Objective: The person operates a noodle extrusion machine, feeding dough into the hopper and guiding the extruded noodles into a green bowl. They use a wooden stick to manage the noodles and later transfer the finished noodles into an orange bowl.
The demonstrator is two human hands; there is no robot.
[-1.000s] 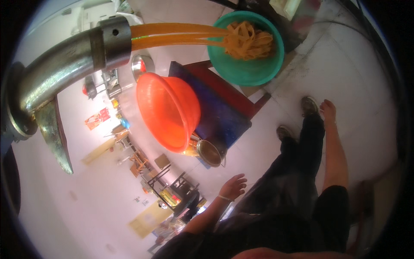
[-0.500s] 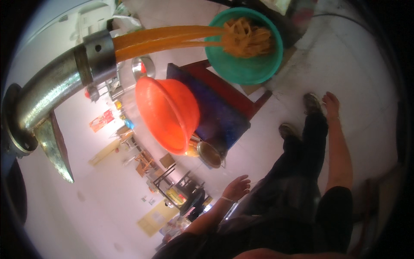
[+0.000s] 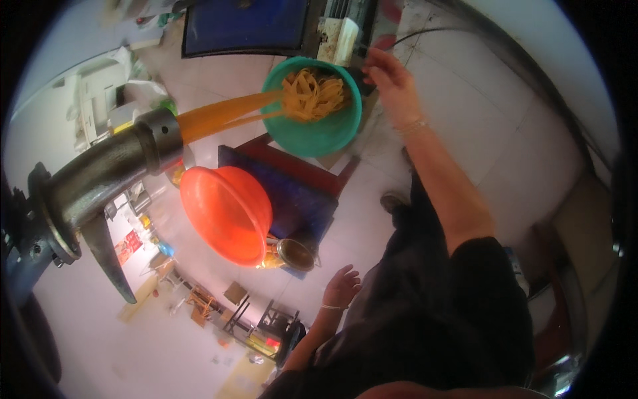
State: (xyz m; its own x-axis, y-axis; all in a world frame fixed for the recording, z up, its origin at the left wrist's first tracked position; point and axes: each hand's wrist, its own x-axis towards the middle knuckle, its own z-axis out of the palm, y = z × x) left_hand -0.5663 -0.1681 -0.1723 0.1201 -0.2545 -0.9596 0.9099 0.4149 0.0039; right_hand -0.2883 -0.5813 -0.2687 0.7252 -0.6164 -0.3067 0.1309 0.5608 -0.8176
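Observation:
My right hand (image 3: 391,78) is raised beside the green basin (image 3: 312,145), its fingers loosely bent and slightly apart, close to a small white box (image 3: 345,41). Whether the fingertips touch anything there is not clear. A coil of flat yellow-brown noodle strips (image 3: 314,95) lies in the basin. More strips (image 3: 232,112) run down into it from the mouth of a curved metal pipe (image 3: 100,166) at the left. Below, my left hand (image 3: 342,287) hangs near my leg, fingers apart and holding nothing.
An orange basin (image 3: 222,213) stands on a dark blue table (image 3: 286,189) with a reddish frame. Beside it is a metal pot (image 3: 296,255). A pointed metal blade (image 3: 106,256) juts below the pipe. A blue panel (image 3: 246,30) and a black cable (image 3: 425,30) are at the top.
My right hand has risen from beside my leg to the white box near the green basin. My left hand still hangs low. The view has shifted, bringing the blue panel into sight.

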